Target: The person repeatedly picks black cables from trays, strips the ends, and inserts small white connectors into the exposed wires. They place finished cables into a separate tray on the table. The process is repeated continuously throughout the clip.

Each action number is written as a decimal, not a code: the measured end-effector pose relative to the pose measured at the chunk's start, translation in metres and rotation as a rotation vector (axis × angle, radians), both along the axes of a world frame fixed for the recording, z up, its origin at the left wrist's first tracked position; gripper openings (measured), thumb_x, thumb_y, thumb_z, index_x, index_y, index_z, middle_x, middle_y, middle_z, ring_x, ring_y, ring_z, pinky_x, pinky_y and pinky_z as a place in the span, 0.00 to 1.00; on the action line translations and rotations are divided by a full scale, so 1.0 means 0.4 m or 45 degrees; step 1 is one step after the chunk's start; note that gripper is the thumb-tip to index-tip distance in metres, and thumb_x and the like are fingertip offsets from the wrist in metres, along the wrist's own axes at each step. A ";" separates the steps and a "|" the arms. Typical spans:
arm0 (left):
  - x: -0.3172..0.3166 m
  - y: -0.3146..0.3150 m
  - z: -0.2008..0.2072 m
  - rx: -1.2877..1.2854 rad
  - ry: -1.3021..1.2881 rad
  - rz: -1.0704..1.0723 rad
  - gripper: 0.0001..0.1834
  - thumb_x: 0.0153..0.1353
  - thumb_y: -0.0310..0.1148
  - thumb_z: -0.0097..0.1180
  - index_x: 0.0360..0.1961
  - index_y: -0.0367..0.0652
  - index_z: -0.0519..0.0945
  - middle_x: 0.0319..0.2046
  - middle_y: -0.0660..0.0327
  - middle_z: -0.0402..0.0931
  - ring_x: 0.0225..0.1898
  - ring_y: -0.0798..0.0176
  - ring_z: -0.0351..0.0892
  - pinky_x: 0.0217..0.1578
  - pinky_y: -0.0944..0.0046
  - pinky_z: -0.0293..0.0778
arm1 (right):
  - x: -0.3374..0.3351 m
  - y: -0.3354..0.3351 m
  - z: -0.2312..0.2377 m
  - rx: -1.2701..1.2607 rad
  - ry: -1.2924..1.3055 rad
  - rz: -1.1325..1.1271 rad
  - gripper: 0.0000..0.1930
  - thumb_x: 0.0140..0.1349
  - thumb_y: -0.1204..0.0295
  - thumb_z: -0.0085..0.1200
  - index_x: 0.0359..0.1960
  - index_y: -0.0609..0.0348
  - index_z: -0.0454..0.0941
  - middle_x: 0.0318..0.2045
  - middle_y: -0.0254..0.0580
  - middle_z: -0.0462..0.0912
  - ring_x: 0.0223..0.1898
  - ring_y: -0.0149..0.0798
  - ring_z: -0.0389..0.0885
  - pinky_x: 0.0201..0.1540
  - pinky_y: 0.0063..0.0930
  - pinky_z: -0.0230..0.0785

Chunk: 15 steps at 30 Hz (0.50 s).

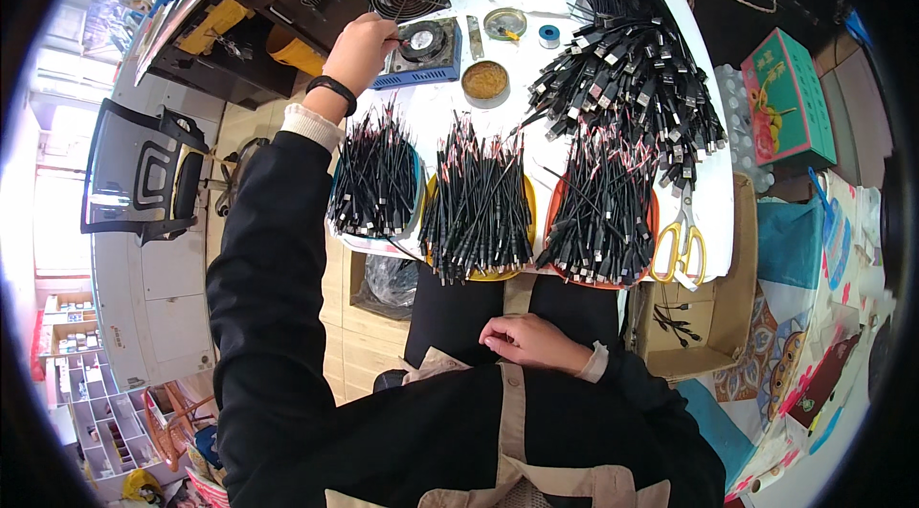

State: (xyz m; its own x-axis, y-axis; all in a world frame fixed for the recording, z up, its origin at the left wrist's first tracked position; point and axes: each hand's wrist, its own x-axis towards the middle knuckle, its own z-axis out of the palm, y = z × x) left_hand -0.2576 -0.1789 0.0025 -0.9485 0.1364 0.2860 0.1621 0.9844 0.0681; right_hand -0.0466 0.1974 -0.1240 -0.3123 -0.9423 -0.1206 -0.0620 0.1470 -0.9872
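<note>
My left hand (362, 53) reaches to the far left of the white table, fingers pinched at the edge of a blue box-shaped device (417, 77) with a round black fan on top. What the fingers hold is too small to make out. My right hand (536, 343) lies relaxed on my lap, fingers loosely stretched, holding nothing. Between my arms and the device stand three trays of short black cables with bare reddish wire ends: a teal tray (419, 184), a yellow tray (530, 221) and an orange-red tray (552, 221).
A big bundle of black USB cables (632, 87) covers the table's far right. Yellow-handled scissors (682, 245) lie near the right edge. Behind the trays are a tin of brown paste (485, 80), a glass dish (504, 24) and a blue spool (549, 36). A cardboard box (704, 316) stands lower right.
</note>
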 end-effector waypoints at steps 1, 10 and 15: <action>-0.007 0.000 -0.005 -0.027 0.014 -0.034 0.05 0.53 0.24 0.62 0.33 0.36 0.82 0.29 0.52 0.75 0.32 0.49 0.77 0.35 0.56 0.74 | 0.000 0.000 -0.003 0.003 0.000 0.002 0.09 0.66 0.68 0.51 0.40 0.60 0.79 0.31 0.41 0.83 0.32 0.39 0.83 0.36 0.30 0.73; -0.041 -0.009 -0.022 -0.105 -0.110 0.045 0.03 0.55 0.26 0.59 0.30 0.38 0.81 0.32 0.51 0.77 0.38 0.46 0.79 0.40 0.52 0.75 | -0.003 0.000 -0.013 -0.034 0.016 0.019 0.09 0.66 0.68 0.51 0.41 0.60 0.79 0.32 0.40 0.82 0.33 0.38 0.82 0.38 0.30 0.73; -0.060 -0.004 -0.013 -0.216 -0.159 0.021 0.03 0.54 0.26 0.60 0.29 0.37 0.81 0.32 0.50 0.78 0.39 0.46 0.79 0.41 0.52 0.76 | -0.007 -0.002 -0.004 0.008 -0.056 0.035 0.09 0.65 0.68 0.51 0.38 0.62 0.76 0.32 0.46 0.81 0.37 0.47 0.81 0.41 0.38 0.72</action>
